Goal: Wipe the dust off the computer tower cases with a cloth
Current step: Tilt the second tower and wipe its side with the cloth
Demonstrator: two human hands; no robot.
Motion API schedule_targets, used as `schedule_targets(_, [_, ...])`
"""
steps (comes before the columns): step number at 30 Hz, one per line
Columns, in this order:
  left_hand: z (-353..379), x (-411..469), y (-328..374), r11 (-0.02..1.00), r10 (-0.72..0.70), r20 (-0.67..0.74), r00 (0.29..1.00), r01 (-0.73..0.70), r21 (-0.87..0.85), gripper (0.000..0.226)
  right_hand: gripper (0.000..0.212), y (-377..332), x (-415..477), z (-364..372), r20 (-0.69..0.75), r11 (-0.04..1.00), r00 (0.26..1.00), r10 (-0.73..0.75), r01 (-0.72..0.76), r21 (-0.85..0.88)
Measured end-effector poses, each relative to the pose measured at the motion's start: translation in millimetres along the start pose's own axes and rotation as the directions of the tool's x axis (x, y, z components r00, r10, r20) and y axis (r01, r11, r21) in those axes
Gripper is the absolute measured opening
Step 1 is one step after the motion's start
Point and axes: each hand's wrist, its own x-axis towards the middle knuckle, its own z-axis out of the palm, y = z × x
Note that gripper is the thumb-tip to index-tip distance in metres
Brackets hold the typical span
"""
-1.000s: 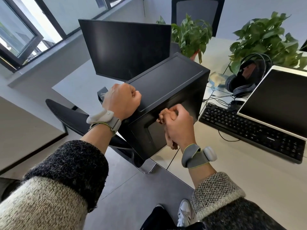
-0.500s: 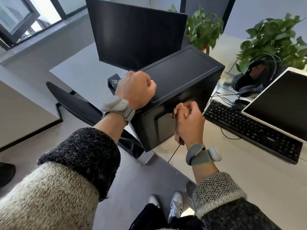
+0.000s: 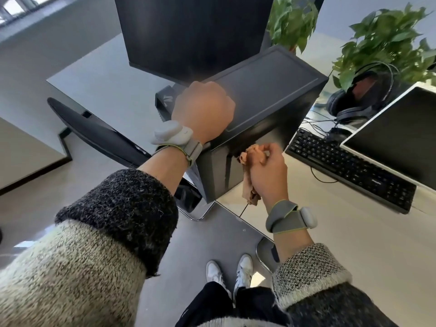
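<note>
While the black computer tower [image 3: 266,90] is standing at the near corner of the counter [image 3: 354,244], the right hand [image 3: 267,172] is gripping a bunched tan cloth [image 3: 248,190], its fingers curling tightly round it. The hand is holding the cloth against the tower's front face, just below the top edge. The left hand [image 3: 204,109], blurred, is resting on the tower's top near the front-left corner, curling into a fist with nothing showing in it. A dark monitor [image 3: 188,31] is standing behind the tower, and a keyboard [image 3: 349,171], headphones [image 3: 361,97] and a leafy plant [image 3: 389,38] are sitting to its right.
</note>
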Motion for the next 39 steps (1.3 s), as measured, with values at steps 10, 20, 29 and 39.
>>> schedule_targets(10, [-10, -3, 3, 1.0, 0.0, 0.024, 1.0, 0.001, -0.019, 0.038, 0.013, 1, -9, 4, 0.039, 0.997, 0.996, 0.077, -0.078, 0.022])
schedule_targets(20, [-16, -5, 6, 1.0, 0.009, 0.073, 0.997, -0.009, -0.003, 0.037, 0.01, -13, -12, 2, -0.006, 0.991, 0.994, 0.109, -0.108, 0.084])
schedule_targets(29, [-12, -3, 3, 1.0, 0.006, 0.052, 0.999, -0.005, -0.005, 0.037, 0.014, -26, -20, -5, -0.019, 0.995, 0.995, -0.097, 0.097, 0.009])
schedule_targets(39, [-12, -2, 3, 1.0, 0.013, 0.062, 0.998, -0.013, -0.006, 0.036, 0.027, -16, -35, 6, -0.001, 0.936, 0.948, -0.319, 0.316, -0.153])
